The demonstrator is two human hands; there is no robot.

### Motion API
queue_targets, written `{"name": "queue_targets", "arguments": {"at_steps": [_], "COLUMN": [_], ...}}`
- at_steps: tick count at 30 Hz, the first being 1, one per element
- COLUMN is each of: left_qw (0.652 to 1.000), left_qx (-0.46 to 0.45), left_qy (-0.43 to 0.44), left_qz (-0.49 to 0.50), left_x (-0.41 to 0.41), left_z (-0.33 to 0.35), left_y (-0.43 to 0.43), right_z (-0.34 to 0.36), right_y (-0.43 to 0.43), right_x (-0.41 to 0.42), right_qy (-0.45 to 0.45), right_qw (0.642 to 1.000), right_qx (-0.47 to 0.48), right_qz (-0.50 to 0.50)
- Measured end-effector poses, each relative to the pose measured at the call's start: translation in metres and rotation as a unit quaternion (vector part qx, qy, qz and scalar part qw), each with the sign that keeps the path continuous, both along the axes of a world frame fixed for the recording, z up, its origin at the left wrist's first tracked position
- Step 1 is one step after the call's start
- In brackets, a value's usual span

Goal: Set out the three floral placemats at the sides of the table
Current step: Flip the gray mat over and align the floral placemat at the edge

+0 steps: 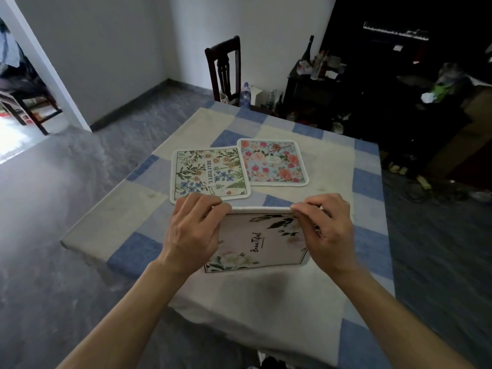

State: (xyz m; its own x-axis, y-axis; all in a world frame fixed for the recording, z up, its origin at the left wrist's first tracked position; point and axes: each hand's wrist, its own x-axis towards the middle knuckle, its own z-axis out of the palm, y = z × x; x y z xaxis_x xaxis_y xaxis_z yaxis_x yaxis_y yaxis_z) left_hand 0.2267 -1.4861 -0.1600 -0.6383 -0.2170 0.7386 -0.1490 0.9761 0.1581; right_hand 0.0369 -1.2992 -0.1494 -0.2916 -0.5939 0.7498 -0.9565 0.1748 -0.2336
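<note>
Three floral placemats are on the table (111, 222), which has a blue and cream checked cloth. A cream placemat (207, 173) with wildflowers and the word BEAUTIFUL lies flat near the middle. To its right lies a pale blue placemat (274, 162) with pink and orange roses, its left edge touching or slightly overlapping the cream one. Nearest me is a pink placemat (259, 242) with white flowers. My left hand (195, 227) pinches its far left corner and my right hand (324, 227) pinches its far right corner. Its far edge is lifted off the cloth.
A dark wooden chair (225, 67) stands at the table's far side, with plastic bottles (245, 94) beside it. A dark cabinet (314, 86) with bottles and clutter is at the back right. Grey floor surrounds the table; a doorway opens at the far left.
</note>
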Motion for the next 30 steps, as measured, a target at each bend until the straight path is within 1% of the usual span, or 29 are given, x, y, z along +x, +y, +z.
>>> {"name": "queue_targets", "arguments": {"at_steps": [5,8,14,18,24,30], "left_qw": [0.998,0.998,0.999,0.999,0.994,0.983], "left_qx": [-0.013,-0.025,-0.032,-0.017,0.024,0.059], "left_qy": [0.047,0.047,0.005,-0.034,-0.102,-0.166], "left_qz": [-0.030,-0.030,-0.036,-0.032,-0.040,-0.043], "left_x": [0.006,0.009,0.008,-0.007,-0.049,-0.097], "left_z": [0.014,0.020,0.020,0.014,-0.014,-0.049], "left_y": [-0.001,-0.002,-0.011,-0.027,-0.058,-0.078], "right_z": [0.018,0.020,0.008,-0.008,-0.044,-0.089], "right_y": [0.007,0.008,0.007,-0.012,-0.045,-0.071], "right_x": [0.015,0.021,0.018,0.001,-0.036,-0.078], "right_qy": [-0.002,-0.014,-0.042,-0.070,-0.121,-0.169], "right_qw": [1.000,0.999,0.999,0.997,0.992,0.982], "right_qx": [-0.021,-0.022,-0.008,0.003,0.016,0.051], "right_qz": [-0.019,-0.029,-0.017,-0.015,-0.022,-0.059]}}
